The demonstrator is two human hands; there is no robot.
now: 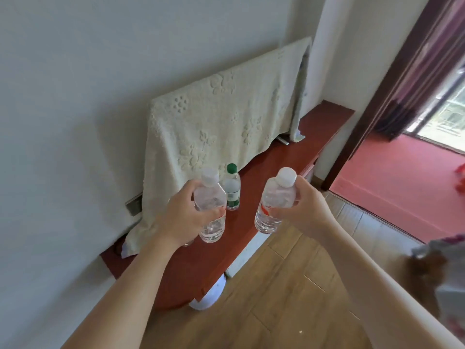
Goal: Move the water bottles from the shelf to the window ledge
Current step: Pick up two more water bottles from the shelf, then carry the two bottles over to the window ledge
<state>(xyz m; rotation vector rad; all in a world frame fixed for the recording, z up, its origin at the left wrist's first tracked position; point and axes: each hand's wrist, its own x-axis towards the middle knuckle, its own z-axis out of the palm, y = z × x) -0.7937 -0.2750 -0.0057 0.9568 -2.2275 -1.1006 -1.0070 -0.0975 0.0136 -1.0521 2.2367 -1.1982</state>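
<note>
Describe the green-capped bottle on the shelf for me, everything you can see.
The green-capped bottle is small, clear plastic, with a dark green screw cap and a white-and-green label. It stands upright, capped, on the red-brown shelf, close in front of the draped pale cloth. No hand holds it. The white-capped bottle in the left hand overlaps its left edge; whether they touch cannot be told.

Soft daylight comes from the window (450, 117) on my right, overexposed; the left water bottle (211, 200) is blurred; edges bend.
</note>
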